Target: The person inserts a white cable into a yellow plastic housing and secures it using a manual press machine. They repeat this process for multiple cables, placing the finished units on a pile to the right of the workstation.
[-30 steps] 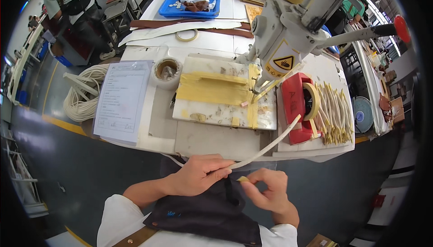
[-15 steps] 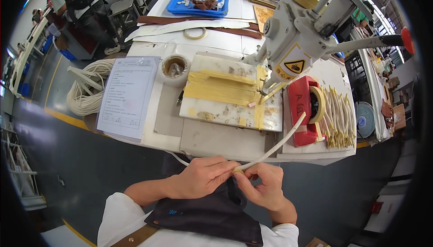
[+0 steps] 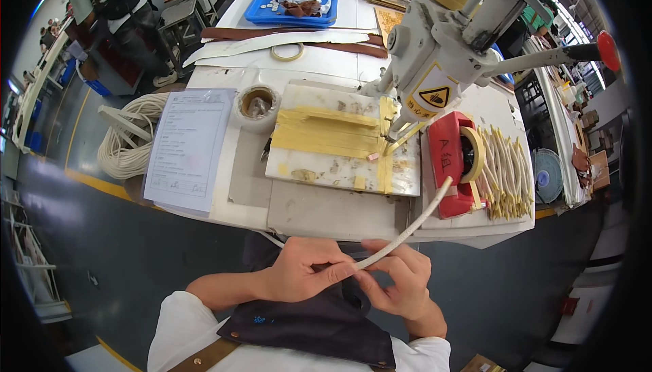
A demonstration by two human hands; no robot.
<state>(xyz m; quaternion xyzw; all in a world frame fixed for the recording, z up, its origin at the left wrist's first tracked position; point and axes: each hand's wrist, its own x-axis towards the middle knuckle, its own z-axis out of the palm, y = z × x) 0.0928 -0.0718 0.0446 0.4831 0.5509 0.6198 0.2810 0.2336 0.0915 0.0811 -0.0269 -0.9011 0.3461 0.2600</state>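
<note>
A white cord (image 3: 407, 232) runs between my hands, its free end slanting up and right to just in front of the red tape dispenser (image 3: 445, 142). My left hand (image 3: 307, 271) is closed on the cord, its thumb pressed toward the fingertips. Close against it, my right hand (image 3: 401, 278) pinches the same stretch between thumb and fingers. Another part of the cord shows behind my left hand at the table edge. The dispenser carries a yellow tape roll (image 3: 479, 156). Beside it lie several short white cords (image 3: 504, 175) with yellow-wrapped ends. Any tape under my fingertips is hidden.
A grey hand press (image 3: 424, 52) with a long lever stands over a white board (image 3: 292, 168) bearing yellow tape strips. Left lie a clear tape roll (image 3: 244, 115), a printed sheet (image 3: 187, 148) and a cord coil (image 3: 132, 158). A blue tray (image 3: 257, 17) and a person (image 3: 112, 5) are farther back.
My left thumb has come forward over the cord, and a yellow patch at my right fingertips is now covered. The right hand's fingers have shifted along the cord. The view has moved slightly.
</note>
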